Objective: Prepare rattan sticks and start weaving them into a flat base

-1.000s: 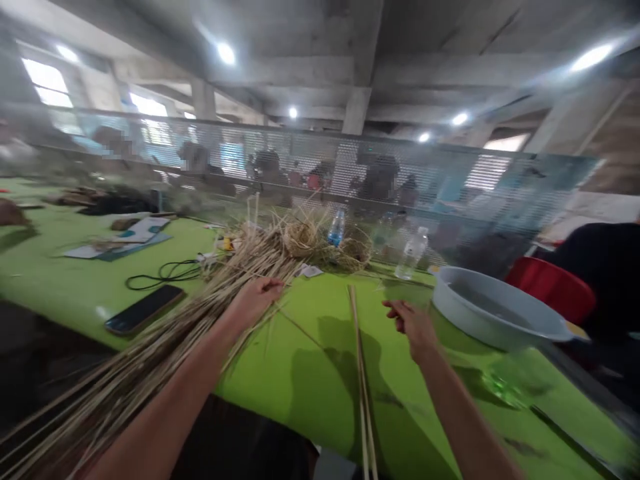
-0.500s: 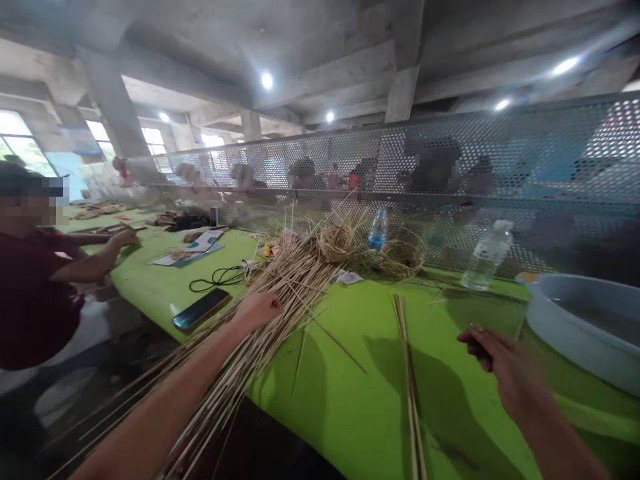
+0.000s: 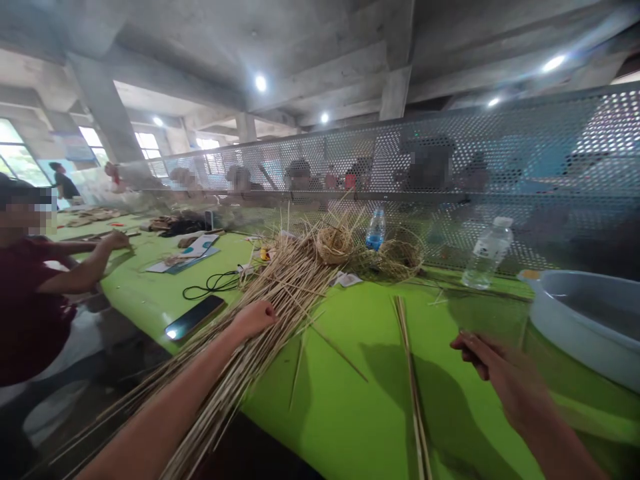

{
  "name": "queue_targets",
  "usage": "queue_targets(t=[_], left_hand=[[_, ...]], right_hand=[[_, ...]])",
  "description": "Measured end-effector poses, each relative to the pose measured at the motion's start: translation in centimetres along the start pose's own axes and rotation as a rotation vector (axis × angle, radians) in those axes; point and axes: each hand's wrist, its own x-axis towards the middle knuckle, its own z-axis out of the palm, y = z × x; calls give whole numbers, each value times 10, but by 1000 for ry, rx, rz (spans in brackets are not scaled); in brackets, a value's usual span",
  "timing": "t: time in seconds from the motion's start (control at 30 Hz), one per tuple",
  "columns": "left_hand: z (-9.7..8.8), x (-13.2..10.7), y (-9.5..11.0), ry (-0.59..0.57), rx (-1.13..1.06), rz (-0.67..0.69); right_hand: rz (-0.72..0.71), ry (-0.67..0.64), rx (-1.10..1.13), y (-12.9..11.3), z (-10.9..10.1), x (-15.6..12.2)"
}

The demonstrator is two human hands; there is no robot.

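Note:
My left hand (image 3: 254,320) is closed like a fist over a big loose bundle of thin plant strips (image 3: 285,287), which runs from the table's back to past its front edge. What its fingers hold, if anything, is hidden. My right hand (image 3: 487,357) hovers above the table at right, thumb and fingers pinched together. Nothing I can name shows between them. A small bunch of long strips (image 3: 411,387) lies on the green tabletop between my hands. Behind the bundle sit a small woven basket (image 3: 334,245) with loose strip ends and a second openwork one (image 3: 401,257).
A pale blue basin (image 3: 575,333) stands at right beside a clear bottle (image 3: 487,253). A blue-labelled bottle (image 3: 375,230) is near the baskets. A phone (image 3: 195,317) and black cable (image 3: 210,287) lie at left, near another person (image 3: 30,300). A perforated metal screen (image 3: 450,180) borders the back.
The view has shifted slightly. My left hand stays over the bundle and my right hand keeps its pinch, both almost in place. A standing person now shows far left.

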Motion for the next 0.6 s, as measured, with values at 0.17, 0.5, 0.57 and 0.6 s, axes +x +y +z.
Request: queue_targets(t=[0.17, 0.5, 0.57, 0.6], left_hand=[[-10, -2, -21, 19, -196, 14], [-10, -52, -30, -11, -690, -60], [-6, -64, -29, -41, -770, -85], [-4, -70, -29, -56, -807, -93]], right_hand=[[8, -26, -26, -1, -1, -2], [-12, -70, -109, 6, -1, -1], [-9, -69, -142, 8, 0, -1], [-9, -74, -164, 9, 0, -1]])
